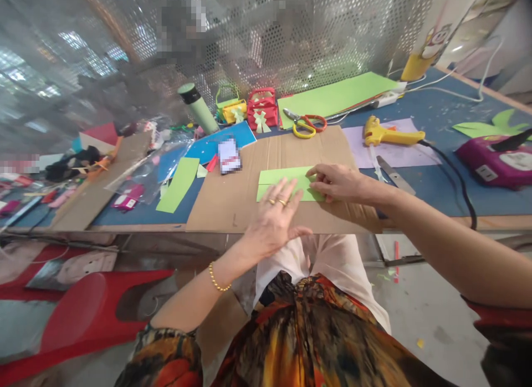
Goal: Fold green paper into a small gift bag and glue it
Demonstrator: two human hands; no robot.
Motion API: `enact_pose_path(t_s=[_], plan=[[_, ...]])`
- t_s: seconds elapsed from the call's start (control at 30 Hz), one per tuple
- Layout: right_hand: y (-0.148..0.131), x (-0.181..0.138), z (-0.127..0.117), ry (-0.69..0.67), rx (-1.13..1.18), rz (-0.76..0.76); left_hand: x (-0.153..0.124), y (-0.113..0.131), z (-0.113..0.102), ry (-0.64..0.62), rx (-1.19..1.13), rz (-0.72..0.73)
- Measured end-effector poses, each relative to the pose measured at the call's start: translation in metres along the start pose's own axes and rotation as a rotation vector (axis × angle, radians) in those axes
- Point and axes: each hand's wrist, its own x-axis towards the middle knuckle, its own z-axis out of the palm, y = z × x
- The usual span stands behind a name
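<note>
A folded light green paper sheet (277,177) lies on a brown cardboard board (233,198) at the table's front. My left hand (274,218) rests flat on the paper's lower edge, fingers stretched out. My right hand (336,182) comes from the right and presses its fingertips on the paper's right end, fingers bent together. Neither hand lifts the paper off the board.
Behind the board lie yellow-handled scissors (305,123), a yellow glue gun (384,135) with a black cord, a large green sheet (332,96), small paper baskets (261,107), a green bottle (197,107) and a purple device (494,159). Paper scraps and a green strip (178,184) clutter the left. Red stools stand below.
</note>
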Motion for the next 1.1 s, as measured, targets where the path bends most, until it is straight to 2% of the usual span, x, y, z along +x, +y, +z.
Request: enact_pose_path(t_s=[0.07, 0.13, 0.4, 0.6, 0.7, 0.8, 0.87, 0.93, 1.0, 1.1], plan=[[0.002, 0.000, 0.000, 0.004, 0.014, -0.018, -0.002, 0.010, 0.015, -0.044, 0.030, 0.032], [0.003, 0.000, 0.000, 0.004, 0.034, -0.031, -0.008, 0.009, 0.020, -0.058, 0.055, 0.008], [0.002, -0.001, -0.001, 0.000, 0.065, -0.019, -0.050, -0.017, 0.000, 0.031, 0.051, -0.128], [-0.005, -0.004, -0.004, 0.003, 0.070, 0.003, -0.071, -0.024, -0.017, 0.059, 0.185, -0.283], [-0.008, -0.006, -0.006, -0.011, 0.078, 0.046, -0.053, -0.019, -0.027, 0.091, 0.154, -0.267], [-0.010, -0.005, -0.005, 0.006, 0.094, 0.070, -0.013, -0.016, -0.024, 0.045, 0.022, -0.105], [-0.011, -0.004, -0.003, 0.018, 0.088, 0.083, 0.016, -0.019, -0.013, -0.038, -0.029, -0.077], [-0.012, -0.003, -0.001, 0.028, 0.078, 0.092, 0.037, -0.025, 0.000, -0.181, -0.063, -0.085], [-0.012, -0.005, -0.002, 0.037, 0.105, 0.103, 0.047, -0.031, 0.010, -0.298, -0.096, -0.084], [-0.007, -0.017, -0.008, 0.105, 0.164, 0.101, 0.048, -0.036, 0.015, -0.323, -0.101, -0.089]])
